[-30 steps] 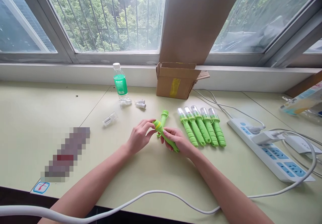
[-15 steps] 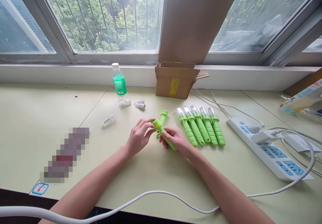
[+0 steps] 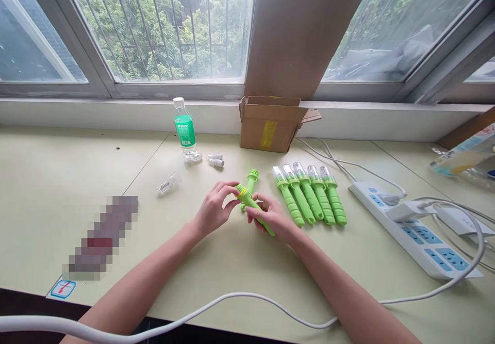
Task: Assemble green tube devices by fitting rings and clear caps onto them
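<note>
Between my two hands is a green flashlight handle [image 3: 253, 206] with a yellow ring near its threaded, uncapped end. My left hand [image 3: 215, 205] pinches it at that ring with thumb and fingertips. Further down the barrel, my right hand [image 3: 274, 216] wraps around it, and the handle slants down to the right. A second green handle [image 3: 252, 177] lies on the table just behind, partly hidden by the held one. To the right, several green flashlights with clear caps [image 3: 304, 192] lie side by side. Clear plastic caps [image 3: 169, 184] rest to the left.
Small white cylindrical parts [image 3: 215, 160] lie near a water bottle [image 3: 185, 130]. An open cardboard box [image 3: 268, 127] stands by the window. At right is a power strip [image 3: 417, 233] with plugs and cables. A white cable [image 3: 240, 295] crosses the front edge. A pixelated dark object lies left.
The held handle has shifted slightly, its lower end now a little further down and right. My right thumb has moved slightly along the barrel. My left fingers stay at the ring.
</note>
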`<action>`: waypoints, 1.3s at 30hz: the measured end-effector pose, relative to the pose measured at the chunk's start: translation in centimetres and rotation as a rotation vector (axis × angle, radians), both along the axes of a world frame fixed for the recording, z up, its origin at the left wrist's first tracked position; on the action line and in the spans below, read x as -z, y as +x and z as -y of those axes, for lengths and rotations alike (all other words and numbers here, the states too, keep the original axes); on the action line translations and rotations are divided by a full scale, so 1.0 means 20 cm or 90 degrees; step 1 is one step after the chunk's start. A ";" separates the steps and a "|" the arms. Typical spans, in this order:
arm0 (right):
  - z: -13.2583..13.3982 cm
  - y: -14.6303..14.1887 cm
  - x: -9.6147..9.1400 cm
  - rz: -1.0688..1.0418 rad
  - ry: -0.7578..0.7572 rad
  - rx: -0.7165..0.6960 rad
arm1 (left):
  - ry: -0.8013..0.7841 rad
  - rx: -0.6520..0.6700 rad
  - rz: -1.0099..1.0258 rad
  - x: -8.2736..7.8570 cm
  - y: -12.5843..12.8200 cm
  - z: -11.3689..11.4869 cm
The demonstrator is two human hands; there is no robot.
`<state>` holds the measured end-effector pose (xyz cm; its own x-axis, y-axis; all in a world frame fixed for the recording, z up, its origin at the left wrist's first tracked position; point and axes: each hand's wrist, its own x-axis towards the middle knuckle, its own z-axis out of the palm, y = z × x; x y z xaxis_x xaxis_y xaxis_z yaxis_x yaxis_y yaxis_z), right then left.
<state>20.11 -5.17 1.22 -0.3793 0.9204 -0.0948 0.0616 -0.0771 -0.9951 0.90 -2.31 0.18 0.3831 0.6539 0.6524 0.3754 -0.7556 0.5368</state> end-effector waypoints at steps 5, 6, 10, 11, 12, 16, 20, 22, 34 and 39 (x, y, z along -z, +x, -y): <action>0.00 0.00 -0.02 -0.013 0.014 -0.036 | -0.017 0.006 0.003 0.00 0.01 0.00; 0.00 0.00 -0.02 -0.012 0.012 -0.038 | -0.023 0.005 0.005 -0.01 0.01 0.00; 0.00 0.00 -0.02 -0.016 -0.003 -0.032 | -0.008 -0.014 -0.002 -0.02 0.00 0.00; -0.01 0.00 -0.02 -0.020 -0.012 -0.035 | 0.001 -0.013 -0.008 -0.02 -0.01 0.00; -0.01 0.00 -0.02 -0.024 -0.025 -0.042 | 0.003 -0.005 -0.015 -0.03 -0.01 0.00; -0.02 0.01 0.00 -0.052 -0.063 -0.052 | -0.027 0.045 -0.036 -0.04 -0.01 0.00; -0.02 0.02 0.01 -0.050 -0.061 -0.033 | 0.009 0.010 -0.022 -0.01 -0.01 -0.01; -0.02 0.02 0.01 -0.039 -0.058 -0.029 | 0.036 -0.007 -0.019 0.01 -0.01 -0.01; -0.01 0.01 0.00 -0.016 -0.011 -0.032 | 0.051 -0.014 -0.036 -0.02 -0.01 0.00; -0.02 0.02 0.01 0.017 -0.037 -0.015 | 0.078 -0.010 -0.030 -0.01 0.00 0.00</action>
